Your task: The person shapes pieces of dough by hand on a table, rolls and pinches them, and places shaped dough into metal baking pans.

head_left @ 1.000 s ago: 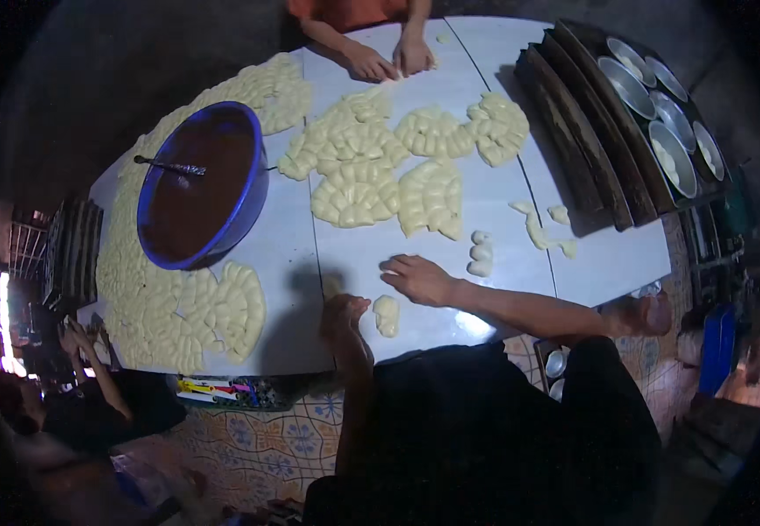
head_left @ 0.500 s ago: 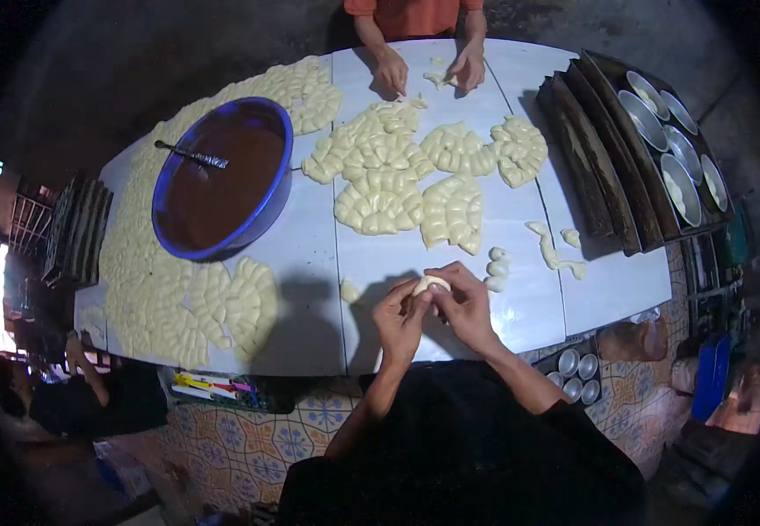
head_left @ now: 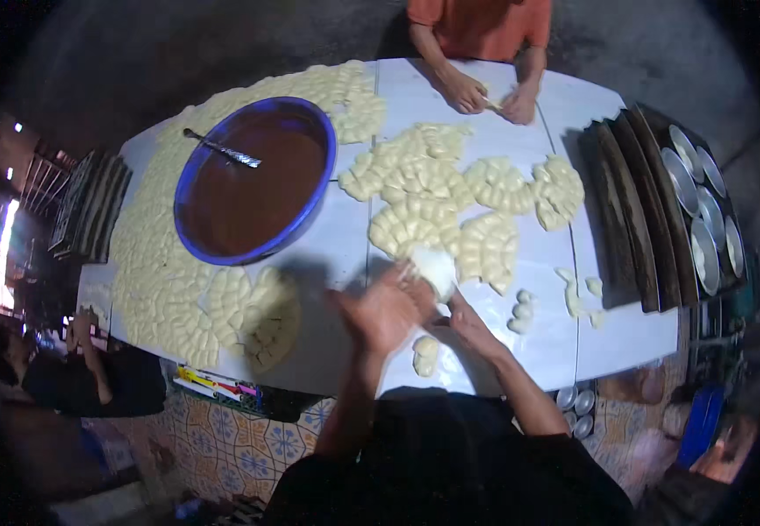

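My left hand is over the table's front middle, smeared by motion, its thumb and fingers apart. At its fingertips is a bright white, rounded, blurred thing, whose kind I cannot make out. My right hand is just below and right of this thing; its fingers are partly hidden, and a grip on it cannot be told. A small lump of pale dough lies in front of my hands. Flat clusters of shaped dough pieces lie just beyond, and a short row of joined dough lumps is to the right.
A blue basin of brown liquid with a foil-wrapped handle stands left, amid many dough pieces. Dark trays and round metal tins stand right. Across the table, another person's hands hold a dough strip. Another person sits far left.
My hands have parted from their pinch on a small dough piece; a dough lump now shows on the table there. The white thing has appeared. The view has shifted. The person opposite brought their hands together.
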`<action>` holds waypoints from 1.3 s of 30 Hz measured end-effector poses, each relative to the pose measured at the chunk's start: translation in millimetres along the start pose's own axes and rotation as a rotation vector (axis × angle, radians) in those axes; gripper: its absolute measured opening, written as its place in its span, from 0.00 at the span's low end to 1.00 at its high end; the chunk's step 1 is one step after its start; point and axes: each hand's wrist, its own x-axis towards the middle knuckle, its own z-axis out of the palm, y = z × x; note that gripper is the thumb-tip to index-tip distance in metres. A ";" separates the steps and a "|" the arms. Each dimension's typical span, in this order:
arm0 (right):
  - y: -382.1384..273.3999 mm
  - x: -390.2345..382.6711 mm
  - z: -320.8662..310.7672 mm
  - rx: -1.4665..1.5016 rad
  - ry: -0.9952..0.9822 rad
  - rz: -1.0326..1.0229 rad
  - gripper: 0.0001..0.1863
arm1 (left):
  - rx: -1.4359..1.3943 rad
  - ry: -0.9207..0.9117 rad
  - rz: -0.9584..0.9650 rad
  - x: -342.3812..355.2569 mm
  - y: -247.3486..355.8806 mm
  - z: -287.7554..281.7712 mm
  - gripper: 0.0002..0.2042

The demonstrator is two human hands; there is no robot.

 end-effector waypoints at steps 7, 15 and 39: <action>10.5 20.4 11.3 0.190 0.071 0.025 0.50 | 2.390 0.926 0.510 80.0 247.6 -11.2 0.40; 12.5 18.0 7.7 0.136 0.253 0.128 0.40 | 2.502 1.019 -0.229 75.9 185.7 39.1 0.43; -39.7 -73.9 8.0 -0.526 0.321 -0.288 0.09 | 1.378 0.621 -0.118 -51.7 -92.2 12.0 0.12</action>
